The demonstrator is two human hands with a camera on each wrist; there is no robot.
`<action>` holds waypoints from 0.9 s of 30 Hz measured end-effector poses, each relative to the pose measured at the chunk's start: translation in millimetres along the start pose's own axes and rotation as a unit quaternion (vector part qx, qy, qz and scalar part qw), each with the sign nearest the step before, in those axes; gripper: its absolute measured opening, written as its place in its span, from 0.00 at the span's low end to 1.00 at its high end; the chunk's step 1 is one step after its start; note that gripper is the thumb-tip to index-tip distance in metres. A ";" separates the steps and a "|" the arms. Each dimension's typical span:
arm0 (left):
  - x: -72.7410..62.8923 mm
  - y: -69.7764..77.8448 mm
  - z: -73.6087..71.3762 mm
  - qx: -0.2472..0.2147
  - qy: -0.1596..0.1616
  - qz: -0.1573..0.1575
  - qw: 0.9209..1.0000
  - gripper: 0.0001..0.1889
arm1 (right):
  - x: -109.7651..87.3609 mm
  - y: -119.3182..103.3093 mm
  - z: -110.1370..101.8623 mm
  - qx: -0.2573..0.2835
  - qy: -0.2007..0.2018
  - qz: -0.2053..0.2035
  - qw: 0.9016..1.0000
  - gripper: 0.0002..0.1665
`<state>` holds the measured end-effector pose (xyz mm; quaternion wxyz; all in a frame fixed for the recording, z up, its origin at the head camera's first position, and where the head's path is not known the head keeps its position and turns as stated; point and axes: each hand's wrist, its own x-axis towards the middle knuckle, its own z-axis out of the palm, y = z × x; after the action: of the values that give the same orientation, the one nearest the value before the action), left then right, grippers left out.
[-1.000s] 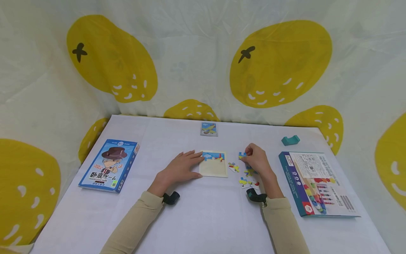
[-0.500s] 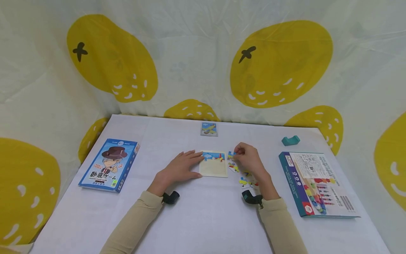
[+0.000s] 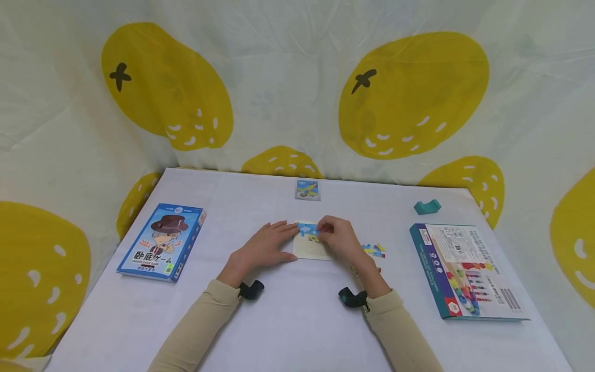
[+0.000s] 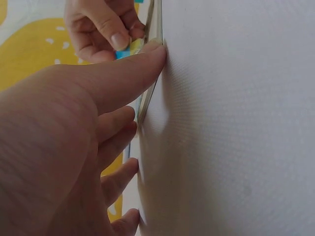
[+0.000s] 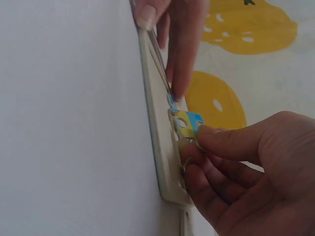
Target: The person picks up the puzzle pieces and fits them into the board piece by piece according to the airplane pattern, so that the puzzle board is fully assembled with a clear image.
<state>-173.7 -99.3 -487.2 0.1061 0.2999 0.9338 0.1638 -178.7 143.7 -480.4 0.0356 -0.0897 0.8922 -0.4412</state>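
Note:
A small square puzzle tray lies mid-table, with blue sky pieces along its far side and a bare cream area nearer. My left hand rests at its left edge, fingers extended and thumb touching the near corner. Above the tray, my right hand pinches a blue and yellow puzzle piece between thumb and fingers, and the piece looks tilted up in the right wrist view. Several loose puzzle pieces lie right of the tray, partly hidden by the right hand and wrist.
A small airplane picture card lies behind the tray. To the left is a blue game box; to the right, a larger game box with a teal curved block behind it. A patterned cloth hangs behind the table.
My right hand has carried the puzzle piece left from beside the loose pieces to over the tray. The left hand stays at the tray's left edge.

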 end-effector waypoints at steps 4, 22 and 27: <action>-0.6 0.6 -0.8 -0.003 -0.001 0.000 1.000 0.41 | -0.5 -3.3 8.1 0.004 -0.003 0.000 1.000 0.05; -3.0 1.8 -1.8 -0.008 -0.002 0.024 1.000 0.38 | 3.5 -18.4 31.9 -0.031 0.037 0.002 0.999 0.03; -4.0 2.1 -1.3 -0.003 0.001 0.033 0.999 0.36 | 2.6 -20.1 34.9 -0.042 0.047 0.008 0.998 0.05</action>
<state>-169.8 -100.4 -484.9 0.1004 0.3296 0.9231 0.1706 -173.7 104.0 -485.6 -0.0064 -0.0630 0.9112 -0.4070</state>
